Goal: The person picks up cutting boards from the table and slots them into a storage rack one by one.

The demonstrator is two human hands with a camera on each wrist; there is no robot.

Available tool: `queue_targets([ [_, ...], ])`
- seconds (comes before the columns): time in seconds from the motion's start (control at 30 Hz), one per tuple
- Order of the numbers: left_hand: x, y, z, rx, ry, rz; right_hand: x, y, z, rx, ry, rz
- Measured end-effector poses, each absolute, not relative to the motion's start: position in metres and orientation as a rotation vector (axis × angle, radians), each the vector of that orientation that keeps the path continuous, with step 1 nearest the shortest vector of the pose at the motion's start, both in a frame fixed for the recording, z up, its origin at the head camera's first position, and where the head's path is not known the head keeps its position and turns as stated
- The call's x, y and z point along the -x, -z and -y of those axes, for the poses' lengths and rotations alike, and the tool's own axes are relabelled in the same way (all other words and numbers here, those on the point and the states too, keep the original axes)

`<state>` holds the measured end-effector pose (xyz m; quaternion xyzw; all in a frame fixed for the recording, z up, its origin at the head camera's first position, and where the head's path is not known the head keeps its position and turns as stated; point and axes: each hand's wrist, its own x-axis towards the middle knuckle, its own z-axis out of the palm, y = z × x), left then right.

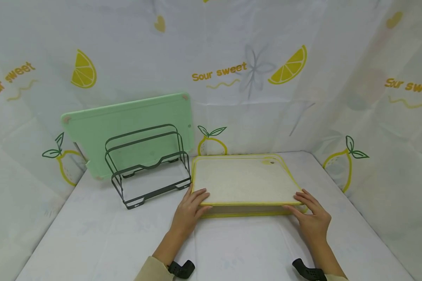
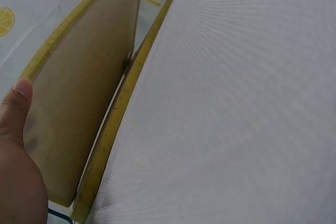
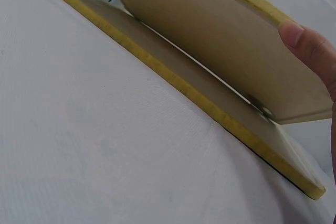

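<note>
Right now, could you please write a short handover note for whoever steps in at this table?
Left hand and right hand each grip a near corner of the upper yellow-edged board, its near edge raised off the lower yellow-edged board, which lies flat on the table.
The wire rack to the left holds nothing; the green board leans on the backdrop behind it.
Done: top board gripped and tilted.
Left, likely: lifting it away, perhaps to the rack.

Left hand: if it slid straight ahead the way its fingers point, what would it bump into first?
Probably the dark wire rack. The left hand grips the top yellow-edged cutting board's near-left corner, fingers pointing away and slightly right, though depth is unclear.
</note>
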<state>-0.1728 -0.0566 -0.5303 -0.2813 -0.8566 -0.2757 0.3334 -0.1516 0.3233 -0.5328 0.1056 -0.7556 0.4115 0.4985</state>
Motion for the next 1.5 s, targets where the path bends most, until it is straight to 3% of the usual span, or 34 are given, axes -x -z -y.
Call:
queue_targets([
  [1.5,0.175,0.519,0.056,0.827,0.555,1.991,0.151,0.526,-0.319,-0.335,-0.864,1.730],
])
